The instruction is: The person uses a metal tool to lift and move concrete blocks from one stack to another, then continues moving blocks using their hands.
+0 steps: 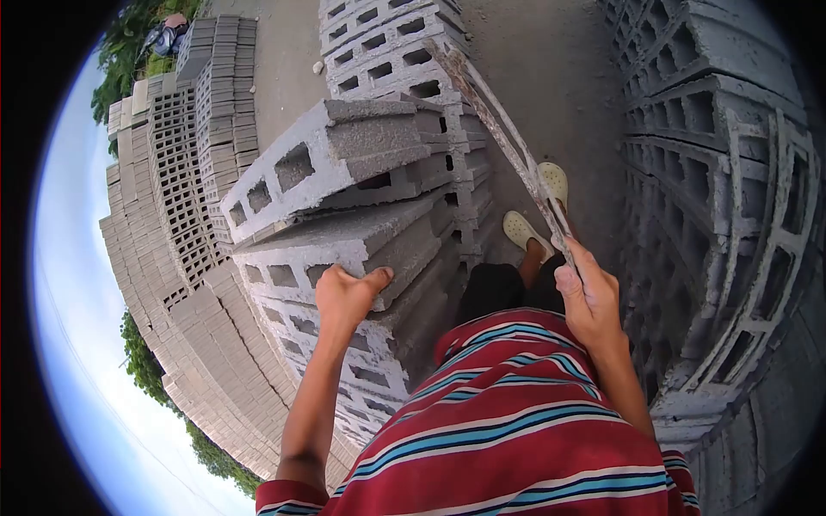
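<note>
My left hand (348,295) grips the near end of a grey hollow concrete block (344,236) on top of a stack, fingers in a hollow and thumb on its side. Just beyond, another hollow block (327,159) lies tilted across the stack, with a dark gap beneath part of it. On the right, my right hand (590,292) is closed round the lower end of a long, thin, rough stick (508,142), which slants up and left past the tilted block. A second thin strip runs close beside the stick.
More hollow blocks (379,39) continue the stack at the top. Tall block stacks (688,172) stand at the right, and long rows (176,163) at the left. My light clogs (520,230) are on the grey ground (542,86) between stacks.
</note>
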`<state>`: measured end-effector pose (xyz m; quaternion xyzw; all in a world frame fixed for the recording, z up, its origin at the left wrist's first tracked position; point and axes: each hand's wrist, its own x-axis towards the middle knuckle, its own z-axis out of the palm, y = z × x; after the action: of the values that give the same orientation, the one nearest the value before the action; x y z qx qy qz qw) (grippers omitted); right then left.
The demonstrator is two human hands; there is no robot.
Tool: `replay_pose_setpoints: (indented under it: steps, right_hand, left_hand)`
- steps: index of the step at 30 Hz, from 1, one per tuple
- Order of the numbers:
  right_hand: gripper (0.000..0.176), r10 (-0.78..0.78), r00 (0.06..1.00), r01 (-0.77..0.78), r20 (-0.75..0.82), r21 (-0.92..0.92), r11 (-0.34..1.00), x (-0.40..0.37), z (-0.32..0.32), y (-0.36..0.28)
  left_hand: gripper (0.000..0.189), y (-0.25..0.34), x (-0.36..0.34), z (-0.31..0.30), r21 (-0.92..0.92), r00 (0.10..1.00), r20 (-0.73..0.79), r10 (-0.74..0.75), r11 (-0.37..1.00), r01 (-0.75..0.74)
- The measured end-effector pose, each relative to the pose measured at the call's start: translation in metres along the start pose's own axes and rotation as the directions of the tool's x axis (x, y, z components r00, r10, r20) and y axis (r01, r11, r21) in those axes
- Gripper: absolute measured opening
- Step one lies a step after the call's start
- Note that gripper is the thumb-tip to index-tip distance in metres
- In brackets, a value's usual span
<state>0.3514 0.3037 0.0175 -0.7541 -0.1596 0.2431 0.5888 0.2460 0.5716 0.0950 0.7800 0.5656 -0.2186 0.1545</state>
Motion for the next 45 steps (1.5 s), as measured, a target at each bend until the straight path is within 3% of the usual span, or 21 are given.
replay_pose_setpoints:
  steps: [2,5,8,11,15,19,22,28,31,35,37,41,43,45]
  right_hand:
    - [0.032,0.063,0.998,-0.062,0.003,-0.058,0.996,-0.013,-0.004,0.007]
    - [0.035,-0.017,0.999,0.028,0.046,-0.24,0.97,-0.035,-0.002,0.029]
    - [0.044,0.147,0.977,-0.1,0.157,-0.275,0.956,-0.052,0.0,0.028]
    - [0.056,-0.022,0.981,0.053,0.195,-0.153,0.987,-0.061,0.011,0.042]
    - [0.06,-0.063,0.983,0.045,0.174,0.102,0.994,-0.067,0.034,0.045]
    - [0.061,-0.108,0.972,0.086,0.209,0.112,0.99,-0.072,0.06,0.059]
    - [0.062,-0.088,0.959,0.056,0.268,0.125,0.991,-0.077,0.069,0.062]
    - [0.056,-0.069,0.995,0.047,0.071,0.275,0.96,-0.093,0.089,0.061]
    - [0.052,0.128,0.964,-0.192,0.235,0.276,0.942,-0.095,0.092,0.066]
    - [0.051,0.033,0.996,-0.062,0.081,0.39,0.919,-0.103,0.098,0.063]
    - [0.05,-0.016,0.998,0.037,-0.054,0.427,0.903,-0.104,0.099,0.052]
    - [0.05,0.117,0.983,-0.172,0.144,0.47,0.866,-0.114,0.115,0.07]
    - [0.05,0.19,0.944,-0.3,0.269,0.467,0.832,-0.121,0.122,0.073]
    - [0.048,0.117,0.984,-0.166,0.131,0.471,0.866,-0.12,0.12,0.067]
  left_hand:
    - [0.05,-0.003,0.001,-0.007,-0.009,1.0,0.017,-0.007,1.0,0.007]
    - [0.043,-0.013,-0.001,-0.019,-0.115,0.999,0.026,0.028,0.993,-0.025]
    - [0.033,-0.028,-0.001,-0.029,-0.256,0.996,0.064,0.061,0.966,-0.042]
    - [0.034,-0.031,-0.002,-0.041,-0.35,0.973,0.205,0.104,0.936,-0.027]
    - [0.031,-0.025,-0.01,-0.05,-0.396,0.967,0.225,0.12,0.918,-0.022]
    - [0.027,-0.03,-0.009,-0.051,-0.39,0.974,0.193,0.117,0.92,-0.033]
    - [0.03,-0.021,-0.019,-0.048,-0.477,0.96,0.224,0.169,0.878,-0.043]
    - [0.035,-0.027,-0.015,-0.047,-0.536,0.945,0.23,0.232,0.841,-0.076]
    - [0.036,-0.021,-0.022,-0.049,-0.51,0.96,0.225,0.165,0.86,-0.028]
    - [0.041,-0.026,-0.02,-0.042,-0.533,0.946,0.193,0.26,0.838,-0.122]
    - [0.042,-0.029,-0.02,-0.041,-0.514,0.953,0.225,0.202,0.856,-0.06]
    - [0.043,-0.029,-0.019,-0.042,-0.487,0.967,0.206,0.15,0.873,-0.032]
    - [0.044,-0.028,-0.02,-0.041,-0.518,0.955,0.21,0.208,0.852,-0.072]
    - [0.045,-0.027,-0.019,-0.04,-0.531,0.951,0.223,0.215,0.845,-0.066]
